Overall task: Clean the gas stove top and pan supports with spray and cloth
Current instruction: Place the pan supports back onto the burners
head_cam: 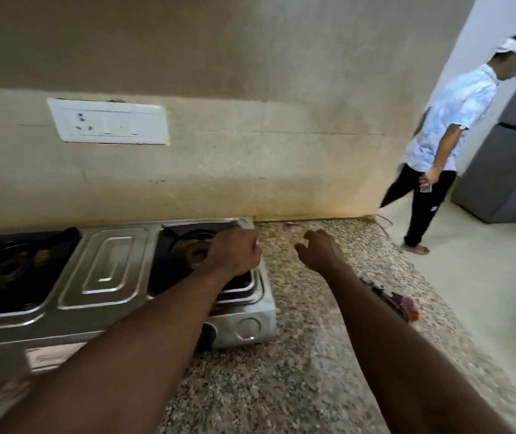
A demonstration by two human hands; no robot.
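A steel two-burner gas stove (109,270) sits on the speckled granite worktop (297,355) against the wall. Left hand (234,250) curled closed over the right burner (195,253); whether it grips anything cannot be told. Right hand (320,250) hovers loosely open, empty, above the worktop.

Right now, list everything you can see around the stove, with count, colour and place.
gas stove: one, steel, on counter by wall
burners: two, dark, left and right
counter: one, speckled granite, right of stove
switch plate: one, white, on wall
red object: one, blurred, counter's right edge
fridge: one, grey, far right
bystander: one, pale blue shirt, beside fridge
left hand: closed, over right burner
right hand: open, above counter
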